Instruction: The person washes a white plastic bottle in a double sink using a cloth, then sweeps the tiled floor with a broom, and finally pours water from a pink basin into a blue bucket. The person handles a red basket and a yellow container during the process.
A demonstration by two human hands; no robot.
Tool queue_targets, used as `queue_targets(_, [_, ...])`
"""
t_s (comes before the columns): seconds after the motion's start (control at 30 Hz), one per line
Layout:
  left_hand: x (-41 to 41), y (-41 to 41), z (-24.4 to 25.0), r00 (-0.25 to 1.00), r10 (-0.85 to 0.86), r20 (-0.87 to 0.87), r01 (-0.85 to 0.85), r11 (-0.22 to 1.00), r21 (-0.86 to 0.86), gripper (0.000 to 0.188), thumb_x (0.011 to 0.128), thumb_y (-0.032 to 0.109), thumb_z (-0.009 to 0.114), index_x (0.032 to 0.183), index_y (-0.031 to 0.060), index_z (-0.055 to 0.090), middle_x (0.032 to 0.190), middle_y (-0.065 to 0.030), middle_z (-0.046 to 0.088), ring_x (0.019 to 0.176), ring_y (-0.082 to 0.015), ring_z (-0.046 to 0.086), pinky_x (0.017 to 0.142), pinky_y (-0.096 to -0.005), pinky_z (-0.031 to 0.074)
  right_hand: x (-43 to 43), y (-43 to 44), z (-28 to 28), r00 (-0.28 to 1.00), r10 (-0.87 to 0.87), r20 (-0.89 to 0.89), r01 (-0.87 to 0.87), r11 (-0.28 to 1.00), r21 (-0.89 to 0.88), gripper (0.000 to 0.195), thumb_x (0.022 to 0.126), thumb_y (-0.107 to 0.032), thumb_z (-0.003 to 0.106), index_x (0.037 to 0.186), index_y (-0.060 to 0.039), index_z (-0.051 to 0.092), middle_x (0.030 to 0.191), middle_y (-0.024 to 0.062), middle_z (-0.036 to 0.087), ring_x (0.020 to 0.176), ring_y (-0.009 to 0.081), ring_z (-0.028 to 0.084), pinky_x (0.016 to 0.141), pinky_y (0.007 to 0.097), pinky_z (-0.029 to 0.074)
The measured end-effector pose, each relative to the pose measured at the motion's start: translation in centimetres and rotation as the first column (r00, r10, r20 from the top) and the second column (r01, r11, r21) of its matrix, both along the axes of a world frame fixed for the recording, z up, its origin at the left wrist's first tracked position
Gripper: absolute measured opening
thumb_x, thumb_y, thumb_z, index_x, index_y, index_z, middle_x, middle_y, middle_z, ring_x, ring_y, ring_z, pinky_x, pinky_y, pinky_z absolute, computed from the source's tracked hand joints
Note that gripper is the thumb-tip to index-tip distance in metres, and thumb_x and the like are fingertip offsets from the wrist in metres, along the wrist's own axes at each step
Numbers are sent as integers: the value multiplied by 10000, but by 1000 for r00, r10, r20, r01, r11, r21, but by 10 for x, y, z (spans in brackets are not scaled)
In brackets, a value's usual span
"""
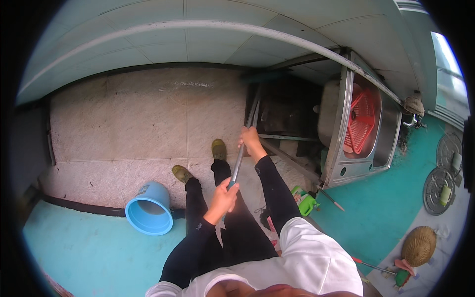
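Note:
A long metal pole (239,163) runs up and away in front of my legs, tilted to the right. My left hand (223,200) grips its lower part, near a teal section. Further up, my right hand (252,142) is closed around the pole. Its far end reaches into the dark space beside the metal sink stand, where I cannot tell what it ends in. A light blue plastic bucket (149,208) lies tipped at the left of my feet, its mouth towards me.
At the right stands a stainless steel sink (387,141) holding a red plastic basket (360,124). A green plastic bottle (306,202) is beside my right arm. A white pipe (207,24) crosses the wall. A woven basket (419,246) and a red-handled brush (374,266) lie lower right.

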State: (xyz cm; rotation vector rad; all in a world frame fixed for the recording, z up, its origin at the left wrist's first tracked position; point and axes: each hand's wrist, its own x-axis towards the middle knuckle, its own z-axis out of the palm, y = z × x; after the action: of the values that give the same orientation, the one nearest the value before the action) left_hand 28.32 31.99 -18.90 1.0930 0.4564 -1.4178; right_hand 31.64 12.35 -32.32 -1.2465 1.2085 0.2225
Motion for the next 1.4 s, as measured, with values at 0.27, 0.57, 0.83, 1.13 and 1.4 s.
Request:
queue_targets(0.27, [-55,33,67,977,109,-186,-133,983,-127,268,930,164,466,1165,36,451,524,23,353,343,-51,313,307,-214,270,-28,25,101,987,115,-109,-141,953,-270,205,899,-161,433,795,0,362,554,77,447,341,150,437,316,301,381])
queue_targets(0.57, [-13,22,53,991,38,-131,-51,994,-95,281,930,192,466,1156,27,444,534,14,368,314,-64,315,294,-222,264,-8,17,73,997,-1,-75,-5,996,-90,199,898,-172,428,780,-20,378,545,58,440,380,146,451,334,315,388])
queue_targets(0.83, [23,0,12,996,80,29,-79,997,-8,286,905,182,495,1119,-6,472,491,19,375,308,-76,320,297,-241,244,25,-1,10,1000,-6,10,6,1000,-19,191,884,-141,424,761,3,404,588,66,447,427,151,441,392,337,398])
queue_targets(1.13, [-11,54,70,994,111,-10,-107,973,204,223,914,175,461,1080,28,479,499,8,377,306,-85,324,300,-236,254,-1,95,22,986,162,-50,-145,958,249,175,877,-161,428,773,-26,390,592,54,459,433,150,460,403,324,428])
queue_targets(1.4, [-37,49,65,891,-226,394,180,972,149,361,882,149,541,1215,24,482,549,57,403,380,-22,350,361,-194,268,-49,41,92,884,-466,22,454,870,190,211,939,-258,392,814,-104,319,531,15,355,365,139,373,350,316,387])
